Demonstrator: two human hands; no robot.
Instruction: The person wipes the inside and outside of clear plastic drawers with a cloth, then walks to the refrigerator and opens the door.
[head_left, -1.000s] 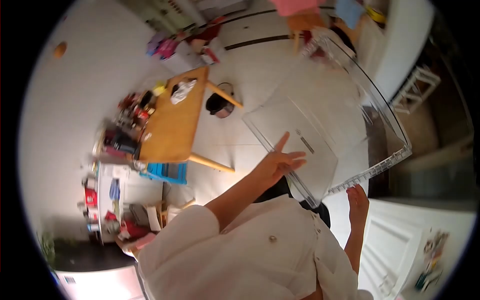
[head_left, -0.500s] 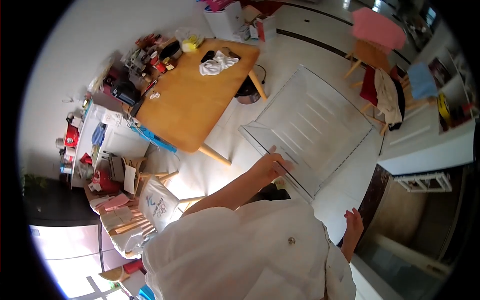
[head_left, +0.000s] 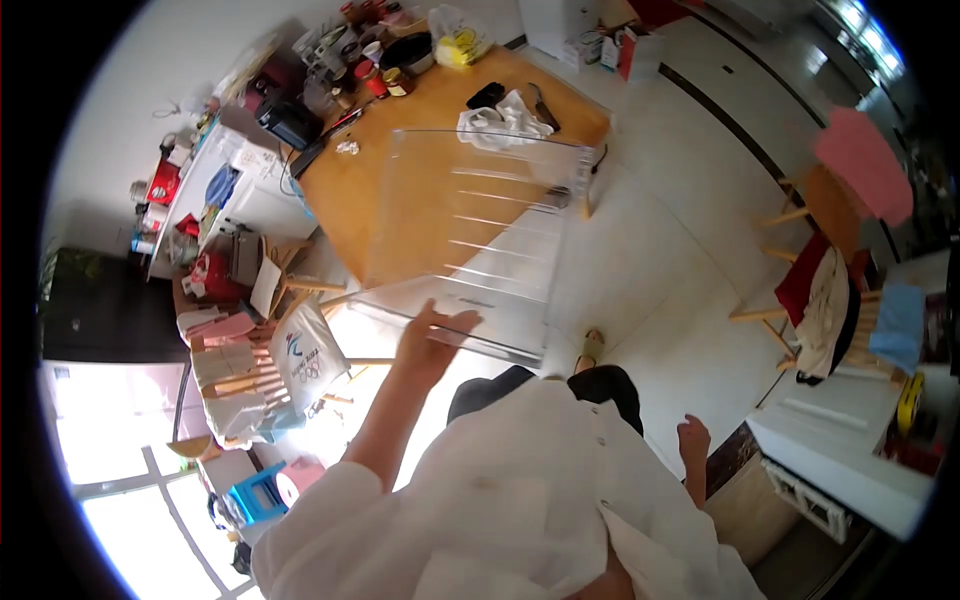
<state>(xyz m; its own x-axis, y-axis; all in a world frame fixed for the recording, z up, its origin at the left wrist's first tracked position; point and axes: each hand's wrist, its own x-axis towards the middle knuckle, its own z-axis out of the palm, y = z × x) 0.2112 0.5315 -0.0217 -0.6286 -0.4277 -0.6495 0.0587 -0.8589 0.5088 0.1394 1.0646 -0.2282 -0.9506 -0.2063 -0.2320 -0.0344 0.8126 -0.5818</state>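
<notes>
One person in one white shirt (head_left: 500,500) has two bare hands, and one of them is busy. The left hand (head_left: 428,350) pinches the front wall of one big clear bin (head_left: 480,235), with the thumb and the fingers on either side of the wall. The bin is up in front of the person, with one part in front of the table and one part in front of the floor (head_left: 670,270). At least five pale lines run across the bin. I cannot tell if it touches the table. The right hand (head_left: 693,435) hangs low by the person's side, well apart from the bin. Its fingers look bent, but it is too small to tell if they are pressed together. There is one wooden table (head_left: 335,205). On it lie one white cloth (head_left: 505,122) and one small black thing (head_left: 487,95) just beside it. At the back are two jars (head_left: 370,78), one dark bowl (head_left: 408,52) and one plastic bag (head_left: 460,42) with something yellow inside. Over on the right, one pink cloth (head_left: 866,165) and one blue cloth (head_left: 898,325) hang on two chairs (head_left: 835,215). One sandal (head_left: 590,345) shows on one foot.
</notes>
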